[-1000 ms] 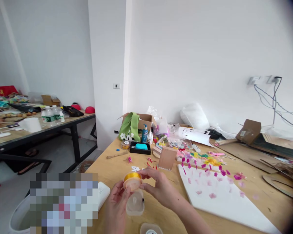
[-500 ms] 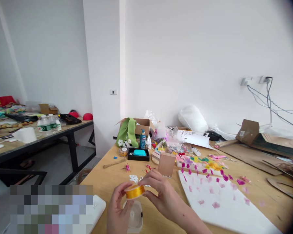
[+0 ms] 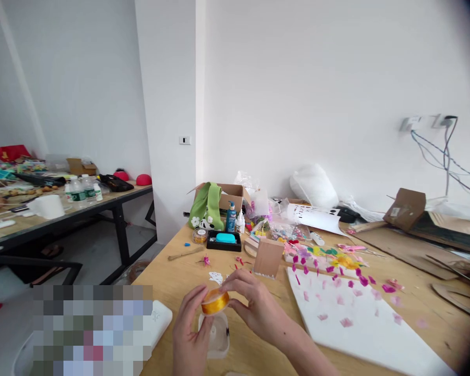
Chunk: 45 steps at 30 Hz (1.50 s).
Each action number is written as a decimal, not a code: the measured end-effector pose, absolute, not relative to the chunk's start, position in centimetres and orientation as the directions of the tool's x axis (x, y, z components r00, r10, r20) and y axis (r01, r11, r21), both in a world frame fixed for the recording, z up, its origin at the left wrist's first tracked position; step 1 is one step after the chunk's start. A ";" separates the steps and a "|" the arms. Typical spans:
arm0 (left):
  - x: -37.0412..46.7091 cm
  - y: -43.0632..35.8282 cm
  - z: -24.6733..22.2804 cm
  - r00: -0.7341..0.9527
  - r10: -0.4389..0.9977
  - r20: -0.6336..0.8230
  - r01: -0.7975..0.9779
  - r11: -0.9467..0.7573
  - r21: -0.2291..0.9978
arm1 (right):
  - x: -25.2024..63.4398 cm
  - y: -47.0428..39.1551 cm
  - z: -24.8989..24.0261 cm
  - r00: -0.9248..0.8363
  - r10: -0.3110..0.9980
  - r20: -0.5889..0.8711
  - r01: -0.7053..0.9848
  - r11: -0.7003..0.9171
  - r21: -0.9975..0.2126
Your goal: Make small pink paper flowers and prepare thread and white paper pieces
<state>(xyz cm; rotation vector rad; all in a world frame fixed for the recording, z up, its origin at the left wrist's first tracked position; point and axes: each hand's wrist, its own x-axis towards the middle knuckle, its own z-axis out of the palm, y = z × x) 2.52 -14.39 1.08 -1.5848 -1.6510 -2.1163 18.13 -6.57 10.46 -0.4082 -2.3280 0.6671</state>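
Note:
A spool of shiny golden-yellow ribbon or cord [image 3: 215, 304] is held tilted between both hands above the table. My left hand [image 3: 191, 324] pinches its left edge, thumb low and fingers on top. From the right, my right hand [image 3: 254, 303] grips the spool with fingers over the upper rim and thumb at the lower side. Below the spool, a small translucent plastic box [image 3: 219, 339] stands on the table, partly hidden by the left hand. White cut-out pieces [image 3: 215, 277] lie just beyond the hands.
On the right lies a white board [image 3: 337, 313] with magenta petal-like pieces. Farther back are a wooden block [image 3: 267, 258], a black tray [image 3: 224, 246] with a blue case, a pump bottle [image 3: 231, 217] and a green bag [image 3: 207, 206]. A white device [image 3: 160, 318] sits at the left edge.
The view has shifted slightly, so the surroundings appear a little moved. Both hands still hold the spool, which is tilted a bit differently.

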 end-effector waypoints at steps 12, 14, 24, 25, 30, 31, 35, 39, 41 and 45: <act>2.7 -14.6 1.3 -0.416 0.483 0.771 0.661 -0.421 0.621 | 17.5 -5.8 9.3 -0.713 0.522 0.467 0.066 0.714 -0.697; 2.6 -14.5 1.2 -0.392 0.464 0.794 0.677 -0.439 0.591 | 17.5 -5.8 9.1 -0.712 0.524 0.468 0.053 0.704 -0.708; 2.7 -14.7 0.9 -0.525 0.587 0.616 0.482 -0.391 0.784 | 17.3 -5.7 8.6 -0.692 0.528 0.493 0.022 0.697 -0.716; 2.8 -14.6 0.7 -0.552 0.624 0.553 0.389 -0.393 0.833 | 17.4 -5.6 8.6 -0.685 0.528 0.502 0.015 0.699 -0.715; 2.9 -14.3 0.5 -0.586 0.712 0.388 0.057 -0.441 0.896 | 17.5 -5.3 8.8 -0.656 0.564 0.502 -0.004 0.663 -0.749; 3.0 -14.3 0.6 -0.583 0.720 0.376 0.038 -0.438 0.898 | 17.5 -5.3 8.8 -0.659 0.570 0.491 -0.008 0.647 -0.762; 3.3 -14.5 1.1 -0.534 0.751 0.389 0.046 -0.433 0.900 | 17.4 -5.4 9.0 -0.674 0.580 0.458 -0.026 0.601 -0.799; 3.3 -14.5 1.4 -0.494 0.705 0.508 0.145 -0.510 0.848 | 17.3 -5.4 8.8 -0.697 0.573 0.431 -0.023 0.582 -0.813; 3.2 -14.5 1.4 -0.468 0.683 0.560 0.197 -0.537 0.820 | 17.3 -5.3 8.6 -0.705 0.573 0.418 -0.016 0.577 -0.816; 2.8 -14.5 1.1 -0.457 0.642 0.616 0.317 -0.529 0.787 | 17.6 -5.0 8.5 -0.701 0.599 0.387 0.066 0.594 -0.801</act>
